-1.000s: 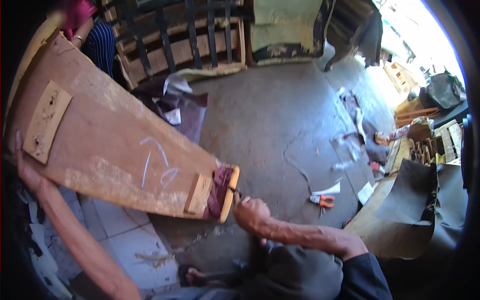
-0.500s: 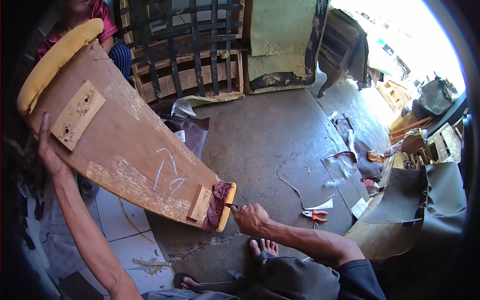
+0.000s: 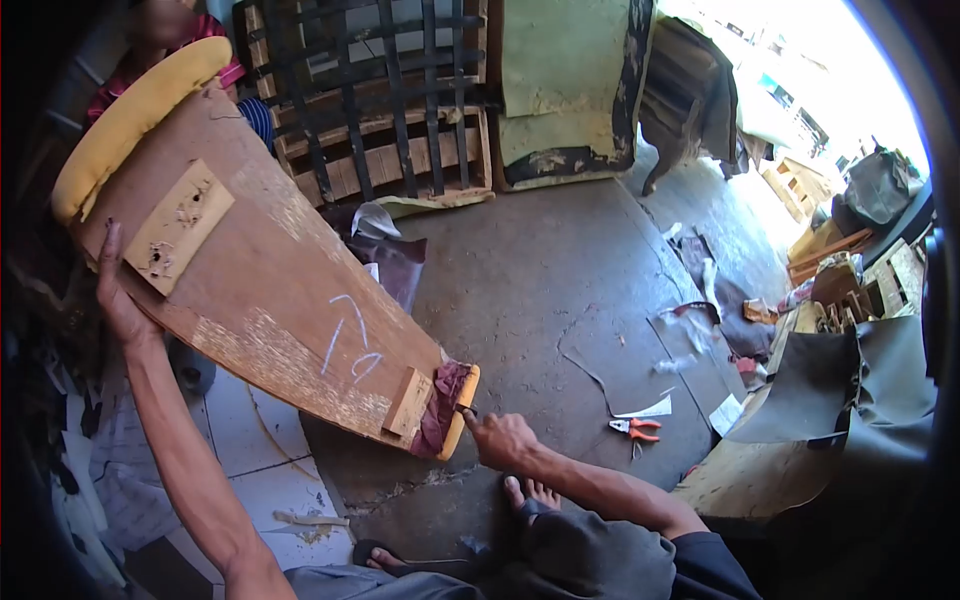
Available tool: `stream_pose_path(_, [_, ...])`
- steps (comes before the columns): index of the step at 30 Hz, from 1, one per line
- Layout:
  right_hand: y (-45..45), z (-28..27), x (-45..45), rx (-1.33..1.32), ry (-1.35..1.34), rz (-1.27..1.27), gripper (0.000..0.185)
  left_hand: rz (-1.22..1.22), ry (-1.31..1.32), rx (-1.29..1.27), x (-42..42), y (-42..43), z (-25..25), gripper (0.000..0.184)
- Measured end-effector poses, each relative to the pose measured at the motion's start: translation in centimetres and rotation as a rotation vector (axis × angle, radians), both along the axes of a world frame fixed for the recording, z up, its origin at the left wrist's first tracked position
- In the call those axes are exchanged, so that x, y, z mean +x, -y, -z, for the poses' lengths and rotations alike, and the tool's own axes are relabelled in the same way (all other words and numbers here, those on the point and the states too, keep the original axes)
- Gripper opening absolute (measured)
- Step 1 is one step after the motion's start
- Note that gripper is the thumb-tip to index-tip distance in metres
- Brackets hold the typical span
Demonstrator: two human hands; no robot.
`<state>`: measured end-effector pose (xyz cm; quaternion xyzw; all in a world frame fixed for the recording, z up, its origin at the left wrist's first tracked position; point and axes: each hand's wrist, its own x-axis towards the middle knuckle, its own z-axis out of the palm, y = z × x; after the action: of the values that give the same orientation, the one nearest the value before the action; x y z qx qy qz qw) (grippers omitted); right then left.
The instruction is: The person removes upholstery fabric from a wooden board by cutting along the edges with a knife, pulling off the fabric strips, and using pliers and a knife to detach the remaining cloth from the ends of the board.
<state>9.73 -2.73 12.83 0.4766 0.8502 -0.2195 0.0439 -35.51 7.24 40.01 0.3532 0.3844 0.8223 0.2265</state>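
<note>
1. Left hand (image 3: 125, 305): grasping the panel's edge near its wide end, one finger laid along the face. If this hold loosened, the panel could swing or drop.
2. Foam (image 3: 140, 130): capping the wide end; rough handling there might tear it.
3. Panel (image 3: 270, 310): slanting across the view, wide end up and left, narrow end beside the right hand. What supports it underneath I cannot tell; poor support could let it tip.
4. Cloth (image 3: 440, 415): bunched inside the narrow end's yellow rim (image 3: 457, 425); it could rip if pulled hard.
5. Right hand (image 3: 505, 442): clenched around a small dark tool (image 3: 465, 409) at the rim, its kind unclear. A slip could gouge the rim or jab the fingers.
6. Pliers (image 3: 636, 429): lying on the floor (image 3: 530, 300), well apart from both hands.
</note>
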Motion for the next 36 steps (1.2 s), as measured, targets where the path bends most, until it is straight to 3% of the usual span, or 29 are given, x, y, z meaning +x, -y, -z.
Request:
stream_pose_path(2, [-0.2,-1.2,-2.0,0.006,0.263,-0.089,0.048,-0.012,0.019,-0.016,1.3,0.7,-0.9,0.065])
stream_pose_path(4, [-0.2,-1.3,-2.4,-0.031,0.285,-0.092,0.044,-0.003,0.037,-0.009,0.1,0.4,-0.1,0.063])
stream_pose_path(8, [1.1,1.3,-0.8,-0.001,0.154,-0.029,0.053,-0.118,0.030,-0.096,0.7,0.2,0.9,0.061])
stream_pose_path(9, [1.2,3.4,0.4,0.039,0.029,-0.018,0.067,-0.113,0.067,-0.120,0.2,0.0,1.3,0.062])
stream_pose_path(10, [0.9,5.1,1.5,0.041,0.026,-0.017,0.067,-0.103,0.104,-0.129,-0.5,-0.3,1.3,0.063])
stream_pose_path(12, [0.5,6.2,2.6,-0.024,-0.282,0.017,0.082,-0.084,0.088,-0.130,-4.9,-0.7,4.6,0.067])
stream_pose_path(14, [2.0,8.7,2.5,0.095,-0.435,0.082,0.096,-0.083,-0.006,-0.140,-9.1,-1.8,5.8,0.069])
stream_pose_path(17, [2.0,6.6,3.1,0.070,-0.376,0.006,0.091,0.093,0.124,-0.084,-3.5,1.0,3.1,0.069])
stream_pose_path(19, [0.6,2.6,2.0,0.028,-0.005,-0.073,0.078,0.062,0.104,-0.075,-2.1,2.0,2.2,0.069])
stream_pose_path(22, [0.5,-3.1,-0.2,-0.104,0.269,-0.130,0.062,-0.039,0.093,-0.076,-2.9,2.1,2.3,0.071])
stream_pose_path(26, [1.2,-4.1,-0.7,-0.052,0.291,-0.164,0.048,-0.060,0.064,-0.028,-1.3,1.3,1.5,0.067])
stream_pose_path(34, [-0.7,-5.7,-2.0,-0.106,0.379,-0.225,0.045,-0.161,0.125,-0.068,-2.2,1.5,2.0,0.060])
stream_pose_path(36, [-0.7,-6.2,-2.6,-0.147,0.407,-0.228,0.046,-0.256,0.025,-0.089,-4.3,2.0,2.9,0.058])
